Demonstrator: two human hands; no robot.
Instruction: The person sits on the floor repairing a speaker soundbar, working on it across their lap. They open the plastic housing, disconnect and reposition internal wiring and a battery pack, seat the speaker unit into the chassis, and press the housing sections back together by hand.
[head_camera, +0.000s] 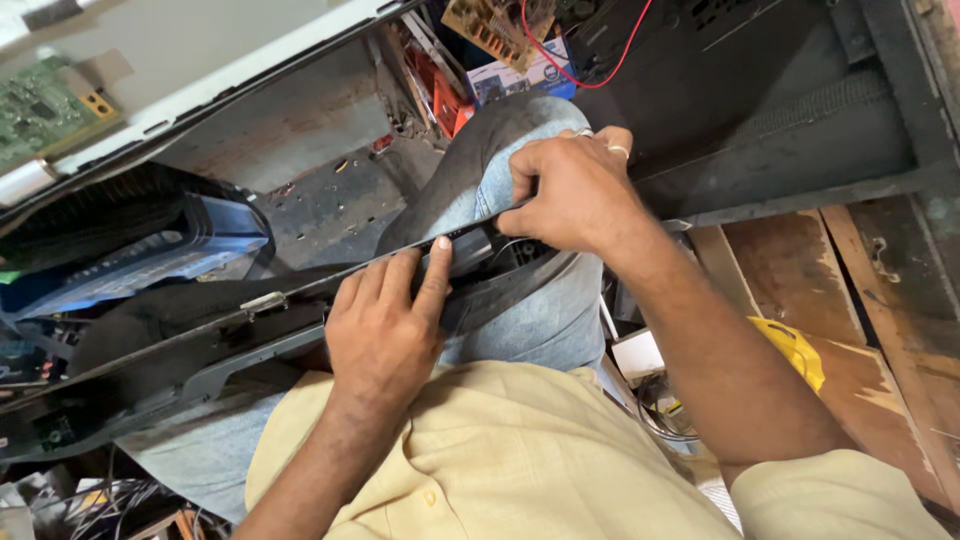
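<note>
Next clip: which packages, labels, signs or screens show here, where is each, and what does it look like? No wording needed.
Cardboard box: top centre, beyond the knee, behind an orange part; blue and white, partly hidden.
Blue sheet: left, lying in a black casing; glossy blue with pale stripes, possibly a label or a panel.
Yellow wrapper: right, on the wooden boards beside the right forearm; crumpled, kind unclear.
No sign and no lit screen shows.

Open floor (330, 200) lay left of the raised knee (500, 140). A black casing (760, 90) walled the right; a circuit board (495, 25) and red wire (590, 70) crowded the top.
</note>
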